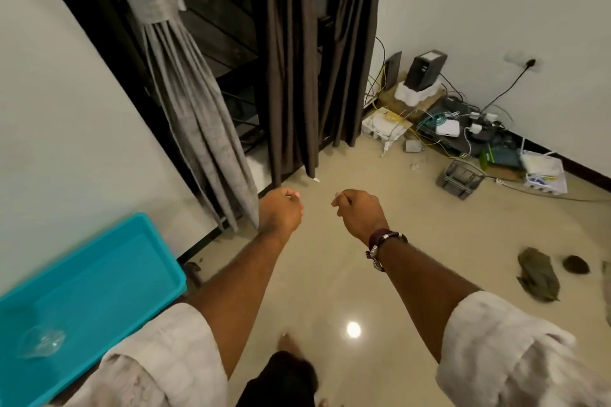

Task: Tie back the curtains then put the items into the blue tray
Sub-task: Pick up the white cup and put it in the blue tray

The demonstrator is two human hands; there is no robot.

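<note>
The grey curtain (185, 82) is gathered by a grey tie-back band (155, 6) at upper left, while the dark brown curtain (291, 59) beside it hangs loose. The blue tray (99, 274) sits at lower left, a clear plastic item (41, 340) inside. The left hand (281, 211) and right hand (360, 211) are curled loosely in front, nothing visibly held.

We see both arms stretched out over the glossy floor (413, 241), the left hand (281, 210) and right hand (358, 210) loosely curled, holding nothing. The grey curtain (195, 116) hangs gathered in its tieback (157, 6); the brown curtain (291, 76) hangs loose. The blue tray (99, 281) sits at left, a clear glass item (41, 342) inside.
</note>
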